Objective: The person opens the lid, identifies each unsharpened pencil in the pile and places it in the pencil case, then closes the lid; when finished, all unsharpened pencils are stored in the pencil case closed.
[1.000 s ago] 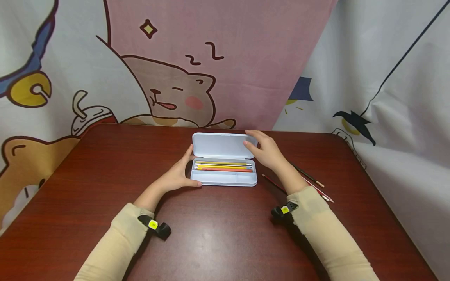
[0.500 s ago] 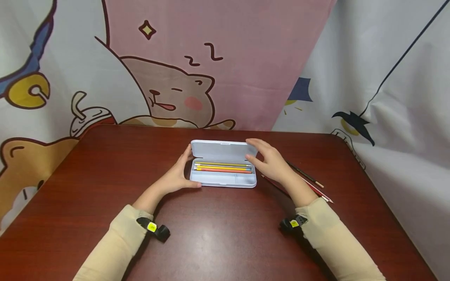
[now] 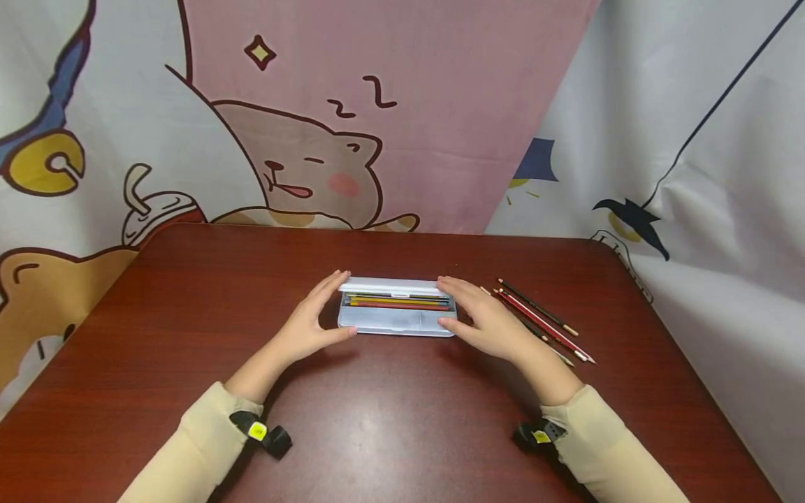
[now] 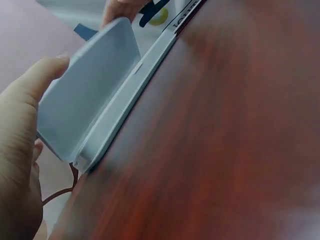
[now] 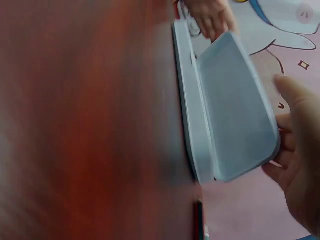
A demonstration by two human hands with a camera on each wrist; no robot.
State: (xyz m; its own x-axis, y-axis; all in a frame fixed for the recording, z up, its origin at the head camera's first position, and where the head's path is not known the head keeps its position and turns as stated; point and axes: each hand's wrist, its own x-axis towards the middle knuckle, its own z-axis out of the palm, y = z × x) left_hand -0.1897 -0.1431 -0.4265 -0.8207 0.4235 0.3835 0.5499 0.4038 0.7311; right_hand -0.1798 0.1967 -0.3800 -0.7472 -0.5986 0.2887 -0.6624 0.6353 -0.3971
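A pale blue pencil case (image 3: 383, 321) lies on the table, its hinged lid (image 3: 395, 286) tilted forward and partly lowered. Yellow and red pencils (image 3: 399, 304) show in the back compartment beneath it. At the case's left end is my left hand (image 3: 305, 323), fingertips at the lid's back corner and thumb by the front corner. My right hand (image 3: 493, 323) mirrors this at the right end, fingers on the lid and thumb near the front edge. Both hands have extended fingers. In the right wrist view, the fingers (image 5: 285, 145) sit behind the lid's edge.
Several loose pencils (image 3: 541, 323), dark and red ones among them, lie right of the case, partly behind my right hand. The dark red wooden table (image 3: 390, 433) meets a cartoon-printed cloth (image 3: 440, 140) at its back edge.
The lid has swung forward and down from standing well open. My right hand has come down and forward with it. The left fingers have shifted onto the lid's back corner.
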